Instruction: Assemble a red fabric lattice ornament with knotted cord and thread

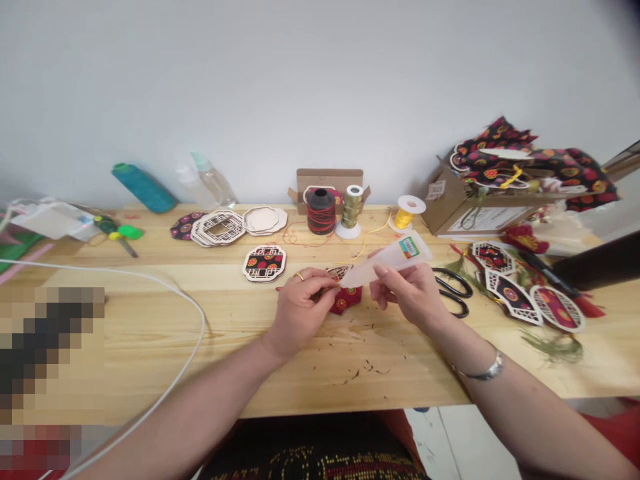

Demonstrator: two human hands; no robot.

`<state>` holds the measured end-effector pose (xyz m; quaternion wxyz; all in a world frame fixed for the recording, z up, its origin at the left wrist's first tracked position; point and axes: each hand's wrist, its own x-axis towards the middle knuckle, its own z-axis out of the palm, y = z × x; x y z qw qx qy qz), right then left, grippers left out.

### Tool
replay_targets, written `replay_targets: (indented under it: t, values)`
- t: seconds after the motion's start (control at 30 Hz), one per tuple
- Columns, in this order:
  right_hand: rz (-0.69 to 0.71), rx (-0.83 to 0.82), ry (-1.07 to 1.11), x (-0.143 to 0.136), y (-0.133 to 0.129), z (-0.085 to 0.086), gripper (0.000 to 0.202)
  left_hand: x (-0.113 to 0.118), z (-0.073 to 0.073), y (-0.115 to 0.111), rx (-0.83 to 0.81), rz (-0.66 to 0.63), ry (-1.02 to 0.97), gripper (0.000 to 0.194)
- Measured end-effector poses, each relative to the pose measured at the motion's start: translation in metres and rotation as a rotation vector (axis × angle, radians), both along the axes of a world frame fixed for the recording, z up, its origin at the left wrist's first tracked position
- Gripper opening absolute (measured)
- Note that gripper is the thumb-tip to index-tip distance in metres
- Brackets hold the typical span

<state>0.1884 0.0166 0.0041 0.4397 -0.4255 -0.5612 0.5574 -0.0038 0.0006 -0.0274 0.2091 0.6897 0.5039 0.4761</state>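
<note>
A craft workshop is suggested by a wooden table (240, 313) set against a plain wall (300, 87). Thread spools (321, 219), black-handled scissors (469, 288) and fretwork frames (239, 227) are spread along the table, and patterned fabric (585, 180) is heaped over a cardboard box (443, 207).

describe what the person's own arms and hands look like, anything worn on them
Both hands are gloveless and the forearms show no sleeves. The left hand wears a thin gold-coloured ring on one finger. The right hand shows no ring, but a silver-coloured bracelet circles that wrist.
</note>
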Motion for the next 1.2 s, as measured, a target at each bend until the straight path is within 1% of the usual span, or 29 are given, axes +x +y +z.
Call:
replay_targets:
  t: [0.1,0.23,0.33,0.43,0.53,0.63,0.77,0.87,1.0,1.07,1.2]
  values:
    - [0.002,0.022,0.005,0.0001,-0.0004,-0.0013,0.045,0.0002,0.0005,0.0002,0.007,0.002,-0.001,0.011]
    - [-0.066,0.06,0.068,-0.0001,-0.0012,-0.0006,0.036,0.0,0.0009,-0.0001,0.011,-0.005,0.003,0.011]
    - [-0.05,0.09,0.107,-0.0009,-0.003,0.0012,0.031,0.0002,0.0011,0.0,0.009,0.0,0.004,0.01]
    - [-0.012,0.117,0.084,-0.0023,-0.0057,0.0026,0.031,0.0003,0.0013,0.0002,0.007,0.0,-0.003,0.01]
    - [0.0,0.107,0.042,-0.0035,-0.0078,0.0037,0.032,-0.0001,0.0012,0.0001,0.01,-0.003,-0.002,0.011]
    - [-0.023,0.113,0.017,-0.0042,-0.008,0.0044,0.033,-0.0005,0.0012,0.0002,0.007,0.003,0.004,0.01]
    - [-0.064,0.154,0.054,-0.0036,-0.0068,0.0024,0.032,-0.0007,0.0016,0.0003,-0.001,-0.004,-0.005,0.009]
    - [-0.034,0.171,0.059,-0.0018,-0.007,-0.0017,0.029,-0.0004,0.0021,0.0001,-0.005,-0.009,-0.012,0.009]
    - [0.005,0.184,-0.021,0.0003,-0.0077,-0.0044,0.03,0.0,0.003,-0.0002,-0.007,-0.012,-0.015,0.009]
    - [-0.013,0.18,-0.037,0.0002,-0.0073,-0.0028,0.03,0.0,0.0033,-0.0002,-0.004,-0.016,-0.018,0.01]
    - [-0.079,0.165,0.032,-0.0006,-0.0065,0.0016,0.033,-0.0001,0.0034,0.0,0.003,-0.011,-0.028,0.009]
